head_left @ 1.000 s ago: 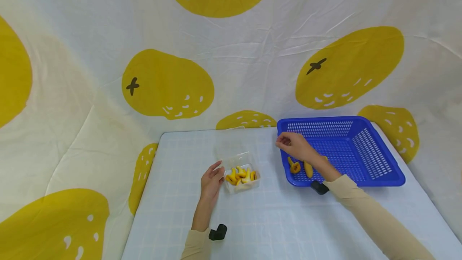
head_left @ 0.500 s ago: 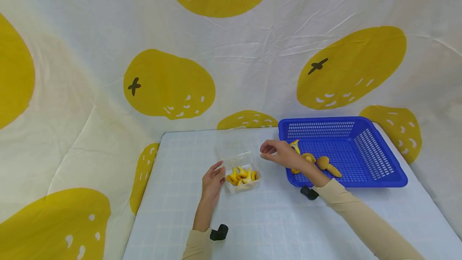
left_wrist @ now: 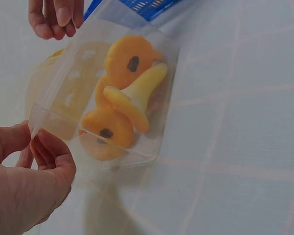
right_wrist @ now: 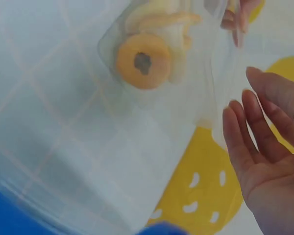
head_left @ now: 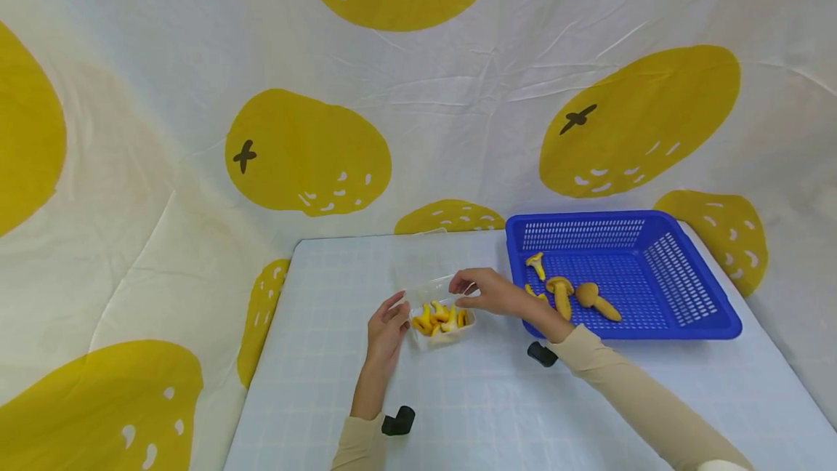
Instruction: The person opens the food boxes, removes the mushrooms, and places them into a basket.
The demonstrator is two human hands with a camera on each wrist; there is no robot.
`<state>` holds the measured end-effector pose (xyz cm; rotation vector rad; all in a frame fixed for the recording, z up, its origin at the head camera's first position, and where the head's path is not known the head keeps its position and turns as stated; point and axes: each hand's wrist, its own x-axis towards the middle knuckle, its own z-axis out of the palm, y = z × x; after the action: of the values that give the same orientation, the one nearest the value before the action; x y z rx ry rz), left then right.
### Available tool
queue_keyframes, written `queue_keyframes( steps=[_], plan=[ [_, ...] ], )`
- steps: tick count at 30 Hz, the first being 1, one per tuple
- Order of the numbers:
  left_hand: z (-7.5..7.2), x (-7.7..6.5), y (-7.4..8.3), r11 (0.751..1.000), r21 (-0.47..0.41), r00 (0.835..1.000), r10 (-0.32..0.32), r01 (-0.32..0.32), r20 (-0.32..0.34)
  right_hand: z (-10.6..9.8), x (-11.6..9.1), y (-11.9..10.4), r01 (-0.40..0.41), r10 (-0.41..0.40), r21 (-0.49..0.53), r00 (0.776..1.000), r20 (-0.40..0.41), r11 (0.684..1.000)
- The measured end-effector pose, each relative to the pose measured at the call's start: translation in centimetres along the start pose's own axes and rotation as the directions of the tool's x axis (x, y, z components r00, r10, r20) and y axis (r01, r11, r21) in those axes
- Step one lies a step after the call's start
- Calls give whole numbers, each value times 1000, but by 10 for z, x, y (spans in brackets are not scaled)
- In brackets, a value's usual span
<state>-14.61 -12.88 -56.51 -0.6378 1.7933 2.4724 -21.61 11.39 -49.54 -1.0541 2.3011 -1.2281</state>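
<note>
A clear plastic box stands on the table with several yellow mushrooms in it. Its transparent lid is folded back, away from the person. The left hand pinches the box's left rim between thumb and fingers, seen closely in the left wrist view, where a yellow mushroom shows through the wall. By the box's right rim is the right hand, its fingers loosely bent and nothing between them. From the right wrist view, the right hand appears beside the clear plastic; whether it touches is unclear.
A blue perforated basket sits to the right, holding a small yellow mushroom, a brown mushroom, another brown mushroom and a partly hidden yellow piece. Fabric printed with yellow fruit hangs behind the pale table.
The right hand has moved left from above the basket to the box's right side, uncovering the mushrooms in the basket. The left hand keeps its pinch on the box.
</note>
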Motion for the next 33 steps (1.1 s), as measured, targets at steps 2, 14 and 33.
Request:
queue_keyframes(
  steps=[2, 14, 33],
  plan=[
    [0, 0, 0, 1000, -6, 1000, -1, 1, 2, 4, 2, -2, -5, 5, 11, 999, 34, 1000],
    [0, 0, 1, 1000, -20, 1000, -5, 5, 2, 21, 15, -7, -3, 25, -109, 979, 202, 994],
    [0, -1, 1, 1000, -19, 1000, 0, 0, 9, 29, 38, -15, -61, 249, -463, 900, 358, 885]
  ],
)
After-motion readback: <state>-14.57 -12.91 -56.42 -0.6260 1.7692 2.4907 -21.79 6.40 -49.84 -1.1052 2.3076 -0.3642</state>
